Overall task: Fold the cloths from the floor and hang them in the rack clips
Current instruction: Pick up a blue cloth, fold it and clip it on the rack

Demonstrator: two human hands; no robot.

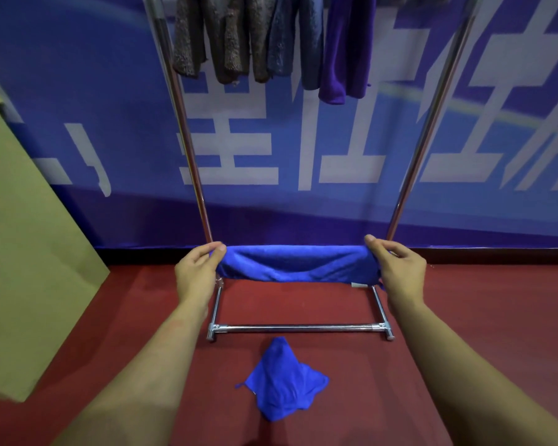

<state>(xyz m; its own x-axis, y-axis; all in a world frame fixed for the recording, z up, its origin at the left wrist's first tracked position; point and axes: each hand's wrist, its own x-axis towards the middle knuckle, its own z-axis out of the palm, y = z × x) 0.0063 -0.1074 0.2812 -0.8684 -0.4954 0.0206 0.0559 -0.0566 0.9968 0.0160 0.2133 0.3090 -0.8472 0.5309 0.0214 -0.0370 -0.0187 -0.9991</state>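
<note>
Cloth: blue cloth (298, 264) stretched wide in the air, folded into a long band, sagging a little in the middle, in front of the rack's foot.
Left hand: left hand (197, 274) pinches the band's left end, thumb on top, fingers curled under.
Right hand: right hand (400, 271) grips the right end the same way, thumb over the edge.
Second cloth: another blue cloth (284, 381) lies crumpled on the red floor (448, 317), just this side of the base bar.
Rack: chrome rack (298, 328) stands against a blue banner (78, 107); brown, grey-blue and purple hung cloths (271, 37) dangle up top.
Side: tan board (23, 236) leans at the left.
</note>
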